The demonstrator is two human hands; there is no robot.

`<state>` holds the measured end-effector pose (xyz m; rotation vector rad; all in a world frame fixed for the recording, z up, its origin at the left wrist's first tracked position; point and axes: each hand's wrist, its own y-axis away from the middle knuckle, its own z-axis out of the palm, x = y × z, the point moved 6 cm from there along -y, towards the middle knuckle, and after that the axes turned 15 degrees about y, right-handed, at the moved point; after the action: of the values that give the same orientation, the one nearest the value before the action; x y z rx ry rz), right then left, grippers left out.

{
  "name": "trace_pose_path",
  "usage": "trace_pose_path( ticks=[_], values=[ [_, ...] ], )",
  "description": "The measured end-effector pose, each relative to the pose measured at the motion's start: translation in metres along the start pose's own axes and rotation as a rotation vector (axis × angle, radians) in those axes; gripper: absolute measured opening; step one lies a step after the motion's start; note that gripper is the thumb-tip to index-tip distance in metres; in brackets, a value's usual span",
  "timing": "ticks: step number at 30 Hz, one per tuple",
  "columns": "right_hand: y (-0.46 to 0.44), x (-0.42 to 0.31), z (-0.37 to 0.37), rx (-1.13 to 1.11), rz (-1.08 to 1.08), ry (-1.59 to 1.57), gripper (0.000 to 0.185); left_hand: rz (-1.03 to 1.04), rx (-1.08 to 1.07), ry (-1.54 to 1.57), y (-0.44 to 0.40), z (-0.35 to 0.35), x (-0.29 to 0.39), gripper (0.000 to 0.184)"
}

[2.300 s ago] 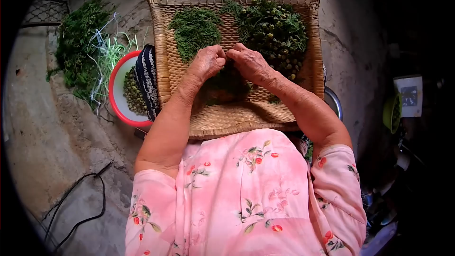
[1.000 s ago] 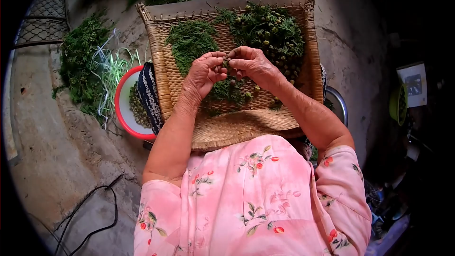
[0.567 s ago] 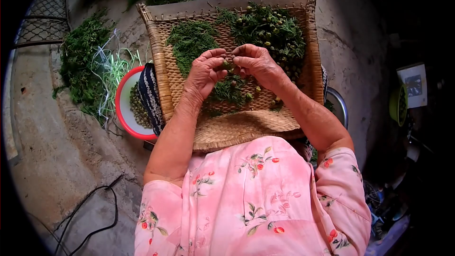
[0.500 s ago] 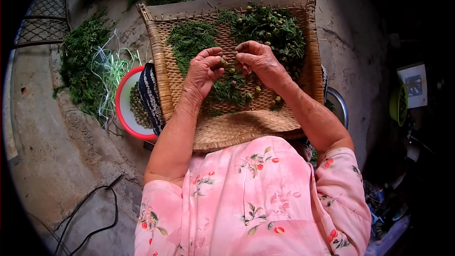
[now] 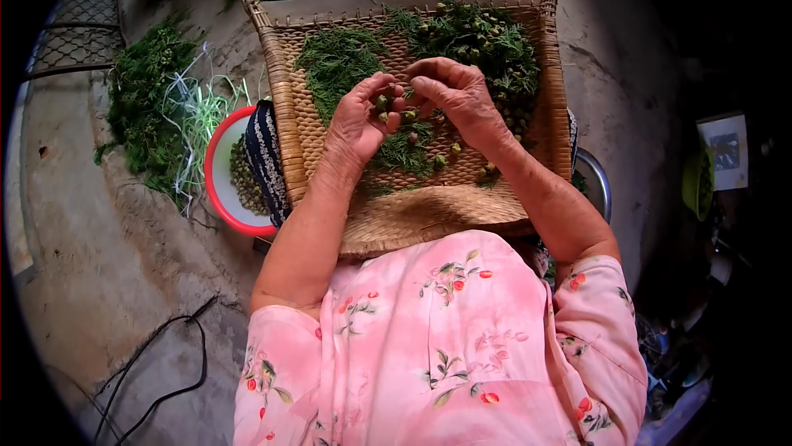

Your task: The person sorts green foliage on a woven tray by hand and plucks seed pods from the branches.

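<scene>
My left hand (image 5: 360,118) is curled palm up above the woven basket tray (image 5: 278,99), with small green cones (image 5: 382,103) held among its fingers. Close by on the right, my right hand (image 5: 456,101) has thumb and forefinger brought together in a pinch; whatever lies between them is too small to make out. Under the hands is a small heap of green sprigs and cones (image 5: 406,153). Feathery conifer sprigs (image 5: 337,62) lie on the tray's left side. At its upper right rests a larger pile of cone-bearing sprigs (image 5: 487,42).
A red-rimmed white basin (image 5: 216,182) containing many cones stands left of the tray, partly covered by dark patterned cloth (image 5: 266,161). Cut branches (image 5: 148,91) and pale plastic strips (image 5: 194,116) lie farther left. A black cable (image 5: 202,355) crosses the floor. A metal basin (image 5: 601,186) shows at right.
The hands have drawn slightly apart. My left hand has turned more palm up, showing the cones in it. The whole view has shifted slightly.
</scene>
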<state>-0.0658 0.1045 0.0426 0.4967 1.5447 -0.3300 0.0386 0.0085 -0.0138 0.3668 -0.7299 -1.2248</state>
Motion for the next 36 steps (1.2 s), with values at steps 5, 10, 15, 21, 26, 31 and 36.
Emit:
trace_pose_path(
  ticks=[5,10,15,21,26,31,36],
  values=[
    [-0.002,0.026,-0.014,0.066,0.081,0.231,0.017,0.001,-0.352,0.356,0.014,0.025,0.047,0.012],
    [0.0,0.042,0.002,-0.022,-0.247,0.862,0.02,0.313,-0.537,0.459,0.091,0.039,0.156,0.016],
    [0.005,0.042,0.022,-0.141,-0.324,1.025,0.028,0.756,-0.066,0.124,0.159,-0.051,0.244,0.019],
    [0.004,0.043,0.028,-0.2,-0.255,1.192,0.028,1.007,0.392,0.004,0.201,-0.142,0.26,0.034],
    [0.003,0.049,0.023,-0.183,-0.254,1.2,0.026,0.89,0.454,0.133,0.191,-0.176,0.258,0.039],
    [-0.008,0.04,0.005,-0.035,-0.263,0.978,0.026,0.817,0.457,0.115,0.162,-0.147,0.236,0.034],
    [-0.018,0.038,-0.03,-0.047,0.155,0.251,0.026,0.697,0.098,0.05,0.113,-0.05,0.19,0.022]
  ],
)
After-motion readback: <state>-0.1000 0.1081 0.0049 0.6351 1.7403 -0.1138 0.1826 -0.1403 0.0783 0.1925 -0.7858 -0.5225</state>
